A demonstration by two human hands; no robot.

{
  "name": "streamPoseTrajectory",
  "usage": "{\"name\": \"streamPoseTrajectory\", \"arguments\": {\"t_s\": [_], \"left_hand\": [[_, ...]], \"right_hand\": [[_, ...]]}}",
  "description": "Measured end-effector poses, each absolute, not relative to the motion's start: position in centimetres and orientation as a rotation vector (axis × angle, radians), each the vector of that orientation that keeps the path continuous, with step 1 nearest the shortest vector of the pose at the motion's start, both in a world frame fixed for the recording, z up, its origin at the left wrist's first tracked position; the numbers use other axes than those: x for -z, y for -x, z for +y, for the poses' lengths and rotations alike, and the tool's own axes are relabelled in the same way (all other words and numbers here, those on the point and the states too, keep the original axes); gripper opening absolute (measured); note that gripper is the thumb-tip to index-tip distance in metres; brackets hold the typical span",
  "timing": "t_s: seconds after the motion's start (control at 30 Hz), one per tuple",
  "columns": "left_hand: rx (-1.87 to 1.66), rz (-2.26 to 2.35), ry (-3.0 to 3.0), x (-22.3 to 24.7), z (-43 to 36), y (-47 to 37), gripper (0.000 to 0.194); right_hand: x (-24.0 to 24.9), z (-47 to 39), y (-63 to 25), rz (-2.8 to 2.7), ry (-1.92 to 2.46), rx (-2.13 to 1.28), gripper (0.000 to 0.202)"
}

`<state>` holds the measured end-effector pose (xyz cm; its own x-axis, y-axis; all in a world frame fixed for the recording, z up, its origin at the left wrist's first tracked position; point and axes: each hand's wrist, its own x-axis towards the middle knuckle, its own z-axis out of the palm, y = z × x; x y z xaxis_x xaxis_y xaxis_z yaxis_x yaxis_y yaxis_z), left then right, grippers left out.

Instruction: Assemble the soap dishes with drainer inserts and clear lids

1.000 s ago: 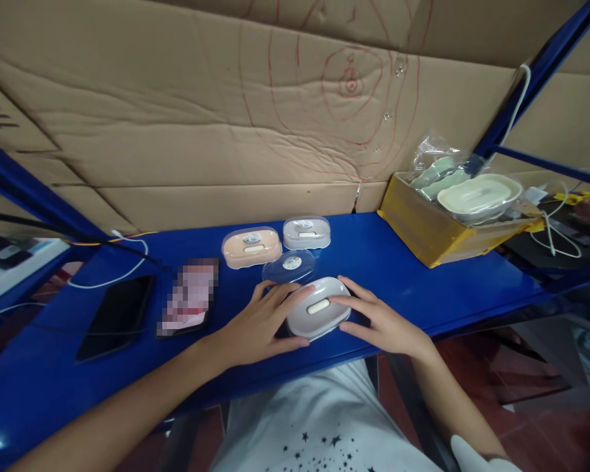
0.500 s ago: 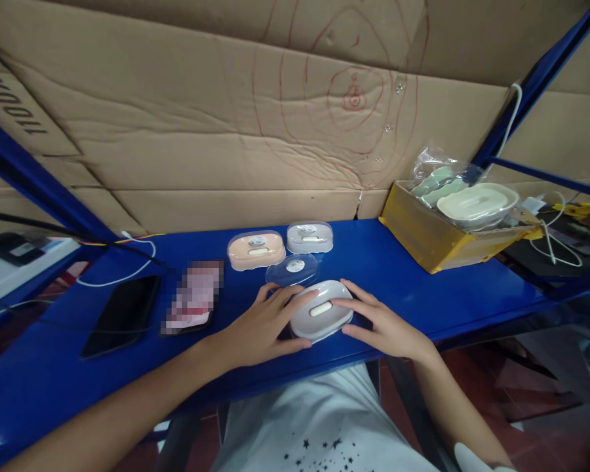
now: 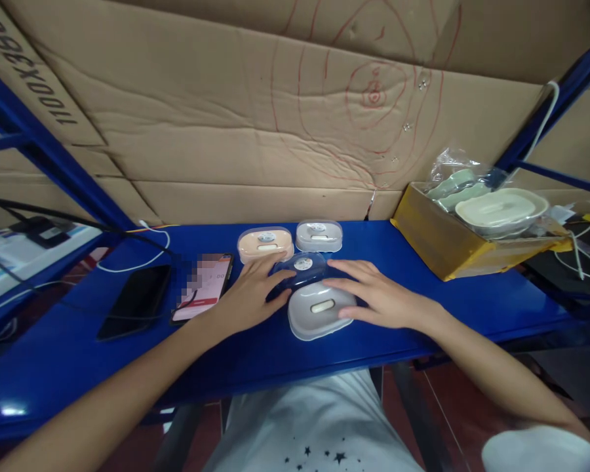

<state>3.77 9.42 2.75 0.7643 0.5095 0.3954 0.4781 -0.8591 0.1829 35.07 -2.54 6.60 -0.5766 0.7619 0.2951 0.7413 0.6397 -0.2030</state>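
Observation:
A grey oval soap dish (image 3: 302, 319) with a short white bar in its middle lies near the table's front edge. Just behind it is a clear plastic lid (image 3: 309, 274) bearing a round white sticker. My left hand (image 3: 250, 295) is at the lid's left edge, fingers apart and curved towards it. From the other side my right hand (image 3: 391, 298) reaches in with spread fingers, the upper ones by the lid and the lower ones over the grey dish's right rim. Further back sit a peach dish (image 3: 248, 244) and a second grey dish (image 3: 319, 241), both under clear covers.
To the left a phone with a lit screen (image 3: 211, 278) lies beside a dark phone (image 3: 135, 301). A yellow-taped cardboard box (image 3: 435, 242) holding pale green and cream dishes stands at the right. Cables (image 3: 132, 267) run along the left; cardboard (image 3: 201, 131) lines the back.
Both hands have left the sides of the grey dish and moved away from me to the clear lid behind it. The dish stays on the table. The camera view has shifted slightly.

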Motion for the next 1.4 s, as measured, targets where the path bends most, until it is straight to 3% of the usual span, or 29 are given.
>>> {"name": "streamPoseTrajectory", "arguments": {"t_s": [0.2, 0.47, 0.57, 0.97, 1.2, 1.4], "left_hand": [[-0.581, 0.901, -2.78, -1.3, 10.0, -4.0, 0.046], [-0.691, 1.007, -2.65, -0.7, 10.1, -5.0, 0.041], [-0.691, 1.053, -2.61, -0.6, 10.2, -5.2, 0.049], [-0.88, 1.06, -2.314, -3.6, 9.0, -4.6, 0.058], [-0.87, 0.885, -2.463, -3.1, 8.2, -4.6, 0.056], [-0.833, 0.634, -2.589, -2.5, 7.6, -5.6, 0.057]], "right_hand": [[-5.4, 2.8, -34.9, -2.364, 1.006, -0.065, 0.049], [-4.1, 0.4, -33.5, -2.439, 0.917, -0.208, 0.048], [-4.2, 0.3, -32.8, -2.473, 0.898, -0.211, 0.047], [-3.3, 1.0, -32.9, -2.342, 1.02, -0.11, 0.042], [-3.2, 1.3, -33.9, -2.07, 1.113, 0.093, 0.072], [-5.3, 0.8, -35.3, -2.433, 1.037, -0.039, 0.067]]}}
